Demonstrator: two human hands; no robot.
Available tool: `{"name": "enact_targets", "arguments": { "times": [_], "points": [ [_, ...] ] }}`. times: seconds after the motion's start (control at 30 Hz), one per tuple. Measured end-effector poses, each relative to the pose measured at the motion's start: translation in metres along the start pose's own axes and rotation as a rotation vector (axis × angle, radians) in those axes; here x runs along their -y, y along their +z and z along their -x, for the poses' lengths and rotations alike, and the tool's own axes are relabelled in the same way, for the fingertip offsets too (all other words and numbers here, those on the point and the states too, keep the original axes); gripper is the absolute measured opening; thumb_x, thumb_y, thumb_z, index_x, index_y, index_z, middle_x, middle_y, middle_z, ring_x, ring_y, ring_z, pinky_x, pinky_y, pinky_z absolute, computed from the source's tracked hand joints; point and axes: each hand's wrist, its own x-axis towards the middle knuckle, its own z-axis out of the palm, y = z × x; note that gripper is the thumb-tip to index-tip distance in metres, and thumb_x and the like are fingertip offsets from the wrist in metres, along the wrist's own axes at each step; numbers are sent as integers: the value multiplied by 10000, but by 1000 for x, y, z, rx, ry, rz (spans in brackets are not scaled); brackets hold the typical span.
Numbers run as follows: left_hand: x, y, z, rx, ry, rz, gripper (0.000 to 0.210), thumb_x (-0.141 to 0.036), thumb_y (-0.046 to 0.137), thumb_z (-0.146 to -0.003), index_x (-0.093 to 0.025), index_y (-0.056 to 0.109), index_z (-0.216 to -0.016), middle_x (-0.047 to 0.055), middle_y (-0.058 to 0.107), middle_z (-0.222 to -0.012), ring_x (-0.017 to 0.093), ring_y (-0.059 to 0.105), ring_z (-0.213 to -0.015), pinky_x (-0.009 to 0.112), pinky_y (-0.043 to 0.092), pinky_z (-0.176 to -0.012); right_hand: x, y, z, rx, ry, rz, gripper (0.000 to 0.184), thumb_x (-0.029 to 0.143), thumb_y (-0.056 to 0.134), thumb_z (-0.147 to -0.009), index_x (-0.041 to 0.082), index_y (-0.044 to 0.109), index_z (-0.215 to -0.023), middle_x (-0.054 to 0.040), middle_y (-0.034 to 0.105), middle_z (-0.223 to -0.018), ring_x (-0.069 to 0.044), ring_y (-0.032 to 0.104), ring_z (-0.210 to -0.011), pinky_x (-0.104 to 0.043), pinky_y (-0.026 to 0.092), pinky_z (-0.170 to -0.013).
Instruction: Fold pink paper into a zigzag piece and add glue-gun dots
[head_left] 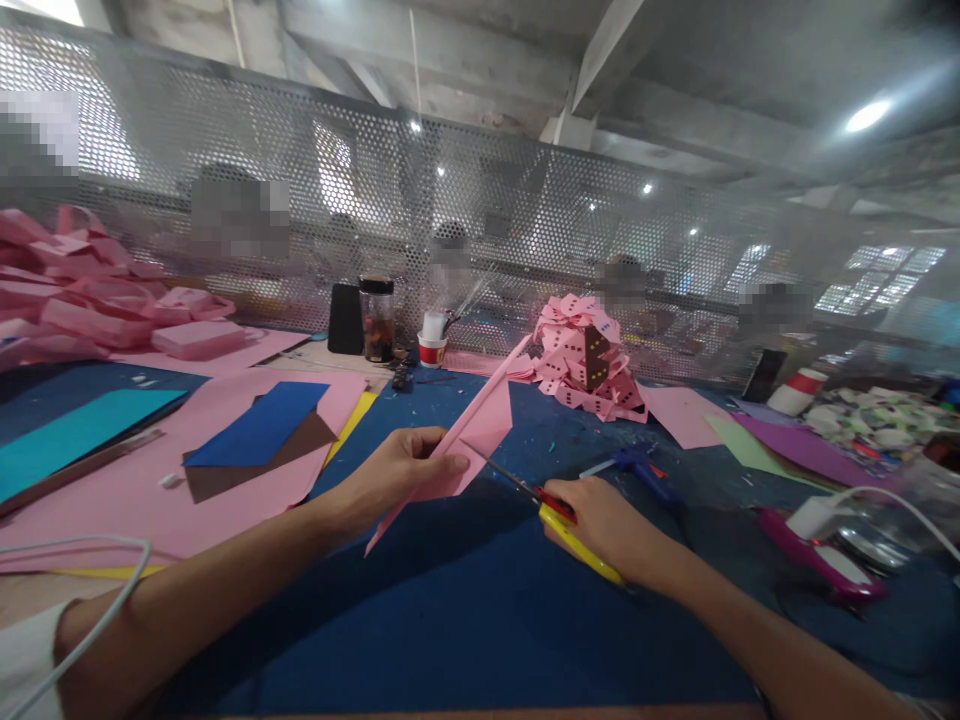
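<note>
Pinched between the thumb and fingers of my left hand (409, 468) is a sheet of pink paper (487, 412), folded and held up at a slant above the table. My right hand (600, 515) grips a pair of scissors (574, 545) with yellow and red handles. Their dark blades point up and left, meeting the lower edge of the paper. Behind the paper stands a heap of pink paper pieces (577, 355) printed with dark dots. Just beyond my right hand lies a blue glue gun (645, 470).
Pink card sheets (255, 530) with blue and brown cards spread across the left, below a pile of pink paper strips (97, 290). A jar (377, 320) and paper cup (433, 345) stand along a perforated metal screen (495, 200). A magenta power strip (825, 565) sits at right.
</note>
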Motion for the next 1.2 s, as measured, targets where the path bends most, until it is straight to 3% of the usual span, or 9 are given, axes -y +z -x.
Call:
{"name": "enact_targets", "arguments": {
  "times": [1.2],
  "points": [
    [-4, 2, 1, -5, 7, -30, 299, -416, 778, -705, -158, 708, -838, -26, 606, -673, 96, 483, -583, 217, 342, -558, 4, -3, 0, 32, 18, 45, 142, 281, 562, -860, 190, 551, -752, -31, 662, -730, -138, 571, -629, -250, 237, -567]
  ]
}}
